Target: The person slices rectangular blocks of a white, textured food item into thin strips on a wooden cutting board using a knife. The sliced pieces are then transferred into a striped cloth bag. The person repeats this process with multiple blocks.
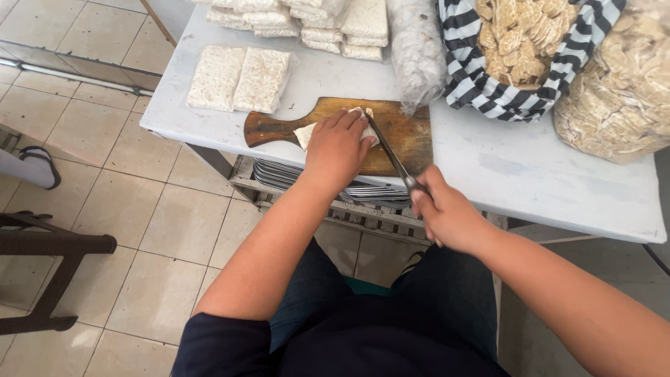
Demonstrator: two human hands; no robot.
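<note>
My left hand (338,146) presses down on a pale block of tempeh (305,134) lying on a brown wooden cutting board (405,129). My right hand (447,213) grips the dark handle of a knife (391,155). The blade runs up and left, and its tip meets the right end of the block beside my left fingers. Most of the block is hidden under my left hand.
The board lies on a white table (530,174). Two wrapped tempeh blocks (241,78) rest at its left, with more stacked behind (307,21). A striped-cloth basket of chips (520,42) and a clear bag of chips (621,84) stand at the right. Metal trays (279,174) sit under the table.
</note>
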